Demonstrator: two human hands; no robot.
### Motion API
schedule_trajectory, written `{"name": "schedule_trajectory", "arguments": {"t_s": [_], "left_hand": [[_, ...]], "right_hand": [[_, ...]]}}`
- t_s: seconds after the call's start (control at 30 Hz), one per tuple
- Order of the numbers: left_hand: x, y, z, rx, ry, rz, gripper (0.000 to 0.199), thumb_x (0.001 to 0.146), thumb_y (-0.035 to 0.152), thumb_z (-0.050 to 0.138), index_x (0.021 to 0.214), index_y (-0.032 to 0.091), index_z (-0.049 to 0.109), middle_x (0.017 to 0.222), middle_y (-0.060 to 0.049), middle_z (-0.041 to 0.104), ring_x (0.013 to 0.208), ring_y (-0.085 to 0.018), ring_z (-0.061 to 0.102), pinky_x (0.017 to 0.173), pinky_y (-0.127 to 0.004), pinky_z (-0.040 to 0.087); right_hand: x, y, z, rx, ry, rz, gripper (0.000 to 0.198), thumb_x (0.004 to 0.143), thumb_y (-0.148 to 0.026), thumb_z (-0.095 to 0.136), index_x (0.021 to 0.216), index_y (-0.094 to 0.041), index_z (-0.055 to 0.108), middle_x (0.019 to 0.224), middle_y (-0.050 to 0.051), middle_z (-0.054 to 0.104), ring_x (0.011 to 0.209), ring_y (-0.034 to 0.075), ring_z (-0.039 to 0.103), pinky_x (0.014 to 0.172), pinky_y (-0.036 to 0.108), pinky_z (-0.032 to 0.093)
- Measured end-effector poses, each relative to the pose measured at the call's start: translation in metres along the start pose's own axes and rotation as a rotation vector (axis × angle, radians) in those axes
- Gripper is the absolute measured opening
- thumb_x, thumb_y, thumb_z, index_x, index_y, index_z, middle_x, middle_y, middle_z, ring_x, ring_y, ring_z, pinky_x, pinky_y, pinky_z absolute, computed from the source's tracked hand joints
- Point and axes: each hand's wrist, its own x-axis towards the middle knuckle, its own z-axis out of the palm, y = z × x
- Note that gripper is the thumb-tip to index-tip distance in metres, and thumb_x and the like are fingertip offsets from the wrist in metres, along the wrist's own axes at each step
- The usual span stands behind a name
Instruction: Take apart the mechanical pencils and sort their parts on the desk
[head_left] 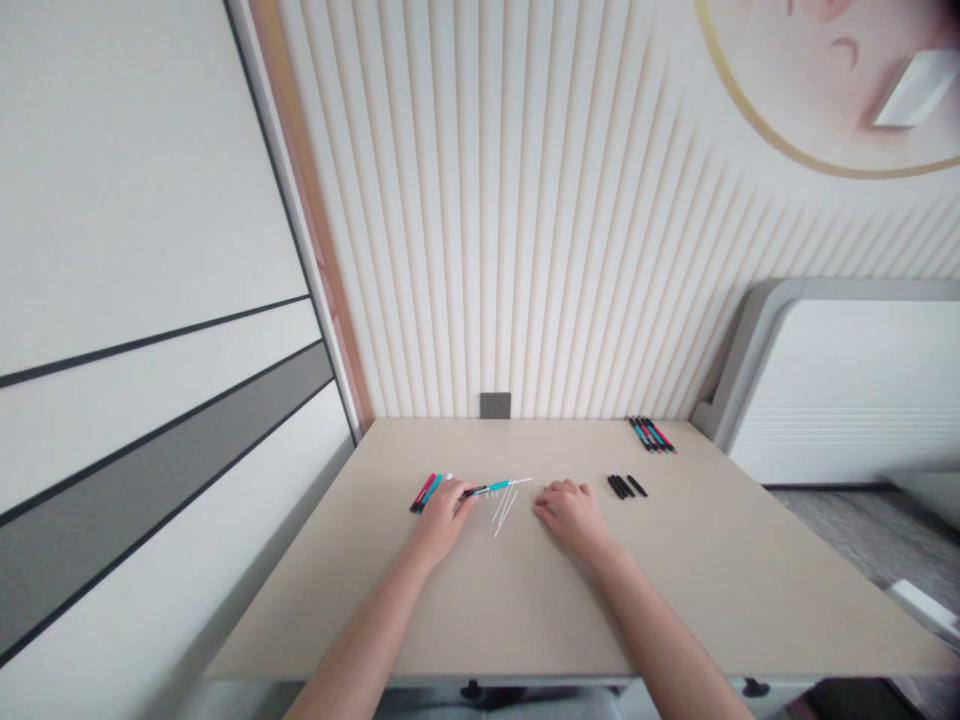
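Note:
My left hand is closed around a black-and-teal pen barrel, held level above the table. A thin white refill sticks out of the barrel's right end. Fingers curled and pressed together, my right hand rests at the tabletop to the right of the refill; whatever it may hold is hidden. Several loose white refills lie between the hands. Small pale parts sit just below the barrel. Beside my left hand are red and teal pen barrels, partly covered by it.
Several black pen caps lie right of my right hand on the beige table. A row of black, teal and red pens is at the back right. Behind the table are a ribbed wall and a dark socket; a white cabinet stands left.

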Motion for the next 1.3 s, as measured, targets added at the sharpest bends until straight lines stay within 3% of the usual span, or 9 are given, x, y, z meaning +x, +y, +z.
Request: {"name": "schedule_trajectory", "arguments": {"t_s": [0.23,0.63,0.87,1.3], "left_hand": [[0.0,-0.001,0.001,-0.026,0.0,-0.002,0.011,0.092,0.021,0.053,0.097,0.022,0.063,0.095,-0.003,0.067,0.091,-0.02,0.059,0.084,-0.034,0.046],[0.001,0.001,0.0,-0.053,-0.026,0.013,0.011,0.09,0.02,0.055,0.096,0.022,0.064,0.094,-0.003,0.066,0.092,-0.02,0.059,0.085,-0.036,0.047],[0.001,0.0,-0.001,-0.065,-0.012,0.028,0.011,0.091,0.02,0.054,0.095,0.022,0.064,0.094,-0.004,0.066,0.092,-0.021,0.059,0.085,-0.036,0.047],[0.001,-0.002,-0.002,-0.032,0.107,-0.037,0.015,0.093,0.018,0.047,0.098,0.021,0.06,0.094,-0.004,0.064,0.092,-0.021,0.06,0.084,-0.036,0.049]], "right_hand": [[-0.002,-0.004,-0.001,0.038,-0.014,-0.05,0.024,0.086,-0.015,0.051,0.093,-0.025,0.072,0.099,0.003,0.069,0.1,0.018,0.056,0.085,0.031,0.028],[-0.001,-0.007,-0.001,0.03,-0.013,-0.026,0.02,0.093,-0.03,0.051,0.098,-0.024,0.069,0.098,0.006,0.071,0.099,0.021,0.059,0.085,0.032,0.031],[0.0,-0.003,0.002,0.015,-0.025,0.005,0.023,0.094,-0.025,0.048,0.09,-0.023,0.071,0.096,0.006,0.071,0.097,0.021,0.059,0.085,0.032,0.033],[0.008,0.015,0.009,0.305,0.219,0.041,0.027,0.094,-0.026,0.044,0.099,-0.019,0.069,0.099,0.009,0.071,0.094,0.022,0.063,0.086,0.032,0.044]]}}
